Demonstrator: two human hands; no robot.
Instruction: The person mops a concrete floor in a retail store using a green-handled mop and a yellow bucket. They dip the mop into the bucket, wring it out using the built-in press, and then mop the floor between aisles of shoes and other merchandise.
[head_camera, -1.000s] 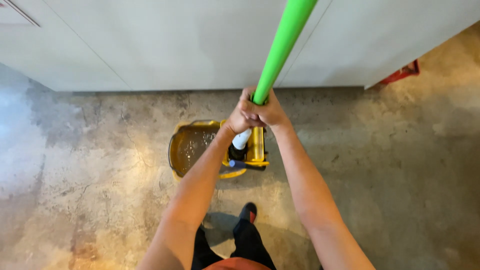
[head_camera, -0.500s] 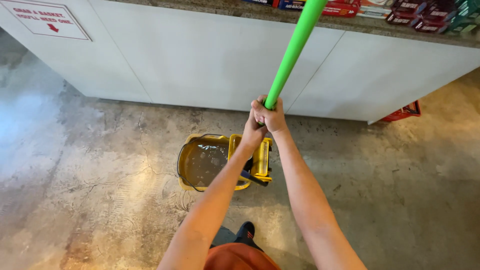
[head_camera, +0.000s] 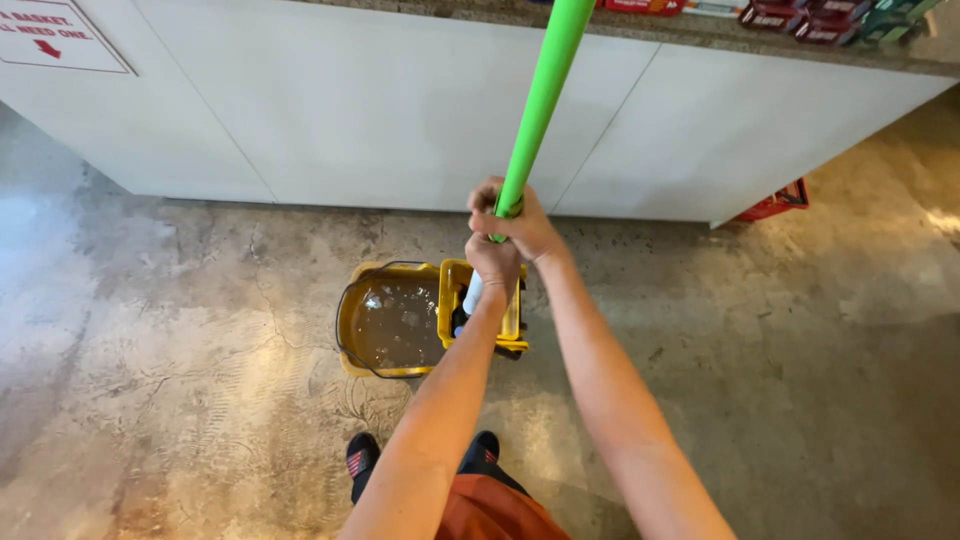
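Both my hands grip a bright green mop handle (head_camera: 540, 95) that rises toward the top of the view. My right hand (head_camera: 520, 215) is the upper one and my left hand (head_camera: 492, 262) sits just below it. Under them the pole turns white and goes down into the yellow wringer (head_camera: 512, 325) of a yellow mop bucket (head_camera: 352, 300) on the floor. The bucket holds murky brown water. The mop head is hidden inside the wringer.
A long white counter front (head_camera: 400, 110) runs across the back, with a sign (head_camera: 55, 35) at its left end and packaged goods on top at the right. A red basket (head_camera: 775, 202) pokes out at the counter's right corner. The concrete floor (head_camera: 180, 380) is blotchy and damp. My dark shoes (head_camera: 362, 458) are below.
The view has tilted upward, showing more of the counter. My hands have shifted from side by side to stacked on the green handle, which stays in the wringer.
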